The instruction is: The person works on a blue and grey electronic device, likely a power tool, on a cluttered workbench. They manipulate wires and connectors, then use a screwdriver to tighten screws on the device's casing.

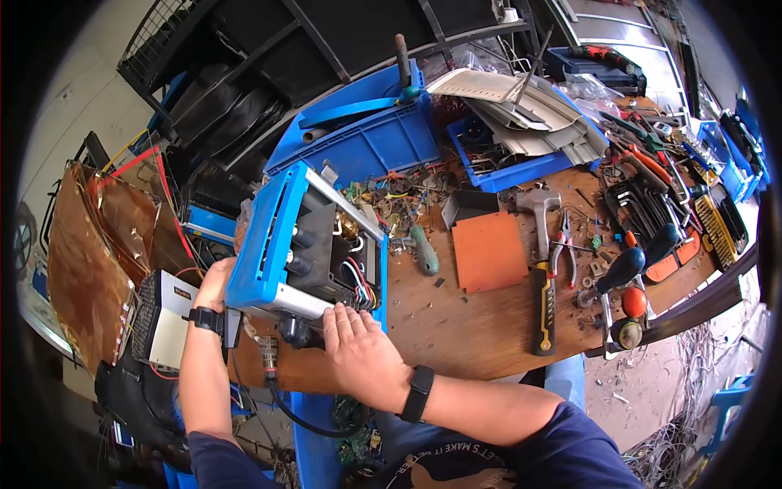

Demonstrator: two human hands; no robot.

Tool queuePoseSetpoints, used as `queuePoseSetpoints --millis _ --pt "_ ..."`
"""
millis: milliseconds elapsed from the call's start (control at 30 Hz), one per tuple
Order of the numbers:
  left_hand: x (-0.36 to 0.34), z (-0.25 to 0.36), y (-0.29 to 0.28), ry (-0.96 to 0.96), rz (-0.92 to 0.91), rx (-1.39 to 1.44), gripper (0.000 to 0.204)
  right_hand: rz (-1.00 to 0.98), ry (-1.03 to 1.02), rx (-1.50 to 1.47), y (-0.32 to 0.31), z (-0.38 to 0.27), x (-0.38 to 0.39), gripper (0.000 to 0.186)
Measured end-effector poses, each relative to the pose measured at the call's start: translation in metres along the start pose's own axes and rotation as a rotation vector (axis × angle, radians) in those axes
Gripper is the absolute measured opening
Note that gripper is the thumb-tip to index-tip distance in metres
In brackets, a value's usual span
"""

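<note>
An electrical equipment case point(277, 236) with a blue frame and silver edges stands at the table's left edge, its near side uncovered. Inside it show a black inner housing point(326, 236) and a bundle of coloured wires point(355, 281). My left hand point(215, 285) grips the case's outer left side; its fingertips are mostly hidden behind the frame. My right hand point(358, 352) lies flat, fingers stretched, against the near silver edge. Beside those fingers a black round fitting point(298, 331) sticks out of the case. Below it hangs a metal cable connector point(269, 357) with a black cable.
A green-handled screwdriver point(425, 251), an orange square plate point(490, 253), a hammer point(541, 277) and red-handled pliers point(564, 248) lie right of the case. Blue bins point(366, 143) and sheet-metal scraps point(529, 106) stand behind. More tools crowd the right, including hex keys point(639, 208).
</note>
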State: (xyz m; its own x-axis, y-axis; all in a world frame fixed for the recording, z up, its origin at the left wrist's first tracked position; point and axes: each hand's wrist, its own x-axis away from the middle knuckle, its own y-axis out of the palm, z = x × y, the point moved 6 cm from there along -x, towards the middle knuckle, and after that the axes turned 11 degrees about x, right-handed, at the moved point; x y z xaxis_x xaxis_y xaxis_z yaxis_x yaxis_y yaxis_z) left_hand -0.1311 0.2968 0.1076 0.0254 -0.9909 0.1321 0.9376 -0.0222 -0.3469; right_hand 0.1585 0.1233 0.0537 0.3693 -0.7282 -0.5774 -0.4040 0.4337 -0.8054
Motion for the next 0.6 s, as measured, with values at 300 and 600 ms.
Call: queuePoseSetpoints --millis 300,600 --pt "0.000 0.030 0.034 -0.078 -0.101 0.095 0.023 -0.037 0.035 -0.284 0.005 0.018 0.002 0.059" --pt "0.008 0.043 0.039 0.017 -0.115 0.023 0.020 -0.143 -0.018 -0.361 -0.004 0.030 -0.002 0.062"
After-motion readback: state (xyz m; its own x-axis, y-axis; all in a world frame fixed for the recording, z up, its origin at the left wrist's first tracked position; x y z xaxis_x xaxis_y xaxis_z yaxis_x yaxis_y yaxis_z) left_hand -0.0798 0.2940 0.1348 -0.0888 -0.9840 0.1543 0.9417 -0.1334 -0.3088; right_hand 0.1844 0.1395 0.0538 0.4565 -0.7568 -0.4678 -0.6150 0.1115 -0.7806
